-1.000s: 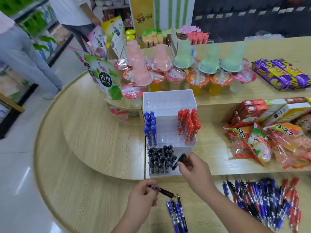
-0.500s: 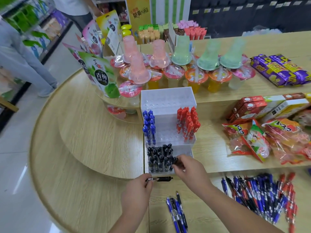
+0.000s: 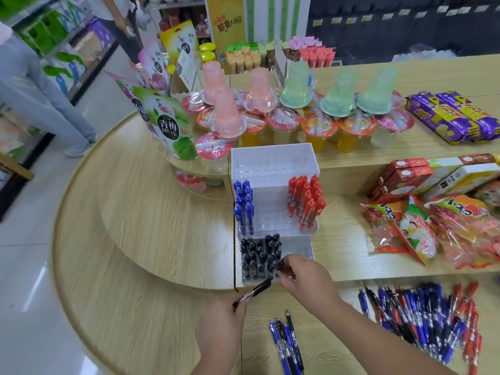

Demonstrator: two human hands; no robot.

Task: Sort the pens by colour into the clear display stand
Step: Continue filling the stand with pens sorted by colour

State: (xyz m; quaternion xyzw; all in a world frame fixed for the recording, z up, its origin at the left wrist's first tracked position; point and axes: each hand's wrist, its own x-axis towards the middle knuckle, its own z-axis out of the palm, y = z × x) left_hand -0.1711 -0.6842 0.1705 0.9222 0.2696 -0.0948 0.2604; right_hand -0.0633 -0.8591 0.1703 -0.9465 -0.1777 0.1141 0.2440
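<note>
- Grey trousers of a bystander [image 3: 40,104] at the upper left of the frame, standing on the shop floor.
- Light wood counter [image 3: 135,212], curved and stepped, fills the centre left.
- Green fruit-jelly pouch [image 3: 173,128] stands upright on the upper step.
- Left hand [image 3: 219,328], lower centre: thumb and fingers pinch a black pen [image 3: 254,290] near its tip. The pen slants up and right, with its top end just in front of the stand's lowest tier.
- Clear display stand [image 3: 273,163], centre of frame, has three tiers and sits on the counter's middle step, with jelly cups [image 3: 319,128] behind it.
- Blue pens [image 3: 243,204] stand at the left of the middle tier and red pens [image 3: 305,201] at its right. Black pens [image 3: 259,255] cluster at the left of the lowest tier.
- Right hand [image 3: 305,277], just right of the black cluster: fingertips curl around the top of a second black pen [image 3: 280,263], upright at the cluster's right edge.
- Loose pens [image 3: 286,345], blue and black, lie on the lowest level between the forearms.
- Mixed pen pile [image 3: 427,320] of blue, black and red at the lower right.
- Snack packets [image 3: 433,228] at the right edge, purple packs [image 3: 454,115] at the upper right.
</note>
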